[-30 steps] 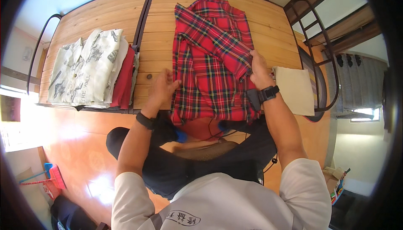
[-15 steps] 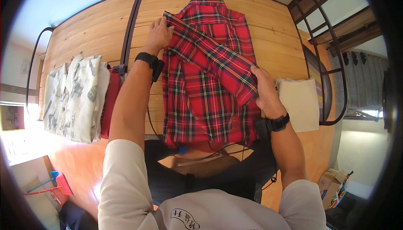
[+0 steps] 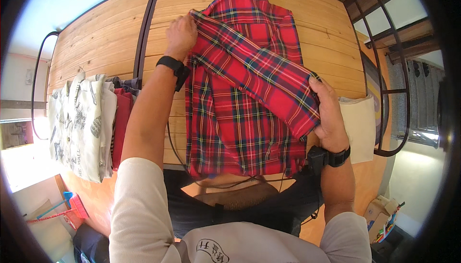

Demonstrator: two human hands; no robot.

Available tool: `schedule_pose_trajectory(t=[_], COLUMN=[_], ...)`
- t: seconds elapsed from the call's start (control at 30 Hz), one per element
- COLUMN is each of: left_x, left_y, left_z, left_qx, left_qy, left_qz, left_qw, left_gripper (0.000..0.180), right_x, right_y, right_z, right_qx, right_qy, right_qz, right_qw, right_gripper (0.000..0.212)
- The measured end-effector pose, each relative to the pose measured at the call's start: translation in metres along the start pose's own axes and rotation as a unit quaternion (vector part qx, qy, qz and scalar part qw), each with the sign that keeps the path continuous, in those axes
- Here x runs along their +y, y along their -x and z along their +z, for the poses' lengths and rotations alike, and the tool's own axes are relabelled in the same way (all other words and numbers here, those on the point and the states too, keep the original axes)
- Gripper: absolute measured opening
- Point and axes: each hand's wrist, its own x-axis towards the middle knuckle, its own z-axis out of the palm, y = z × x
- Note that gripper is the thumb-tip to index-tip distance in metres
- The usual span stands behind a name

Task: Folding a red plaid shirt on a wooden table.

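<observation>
Spanning 2 hands (image 3: pixel 181 35) (image 3: pixel 329 111), a flat plaid sleeve (image 3: pixel 259 68) slants.

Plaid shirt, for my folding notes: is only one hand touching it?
No, the left hand touches the sleeve's upper corner while the right hand holds its other end.

The folded sleeve (image 3: pixel 257 66) covers part of the plaid shirt (image 3: pixel 230 123). The fingers of the right hand (image 3: pixel 328 111) are largely hidden beneath the sleeve's end. The fingertips of the left hand (image 3: pixel 181 37) are obscured; their grip cannot be determined. The right hand partly blocks the cream cloth (image 3: pixel 359 131). Contents of the cardboard box (image 3: pixel 376 211) are too small to identify. The lower edge crops the wearer's top (image 3: pixel 254 244).
</observation>
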Motion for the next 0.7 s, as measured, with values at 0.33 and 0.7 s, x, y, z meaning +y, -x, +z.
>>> schedule_pose_trajectory(t=[0.33,0.7], left_x=[0.001,0.003], left_y=[-0.062,-0.102], left_z=[-0.017,-0.008], left_qx=[0.072,-0.032], left_qy=[0.108,-0.091], left_qz=[-0.012,-0.042], left_qw=[0.992,0.994], left_gripper=[0.039,0.041], right_x=[-0.001,-0.002], right_y=[-0.007,-0.023], right_z=[0.005,0.005], right_qx=[-0.076,-0.173], right_qy=[0.116,0.196], right_qz=[0.019,-0.012], right_qw=[0.990,0.965], right_gripper=[0.021,0.023])
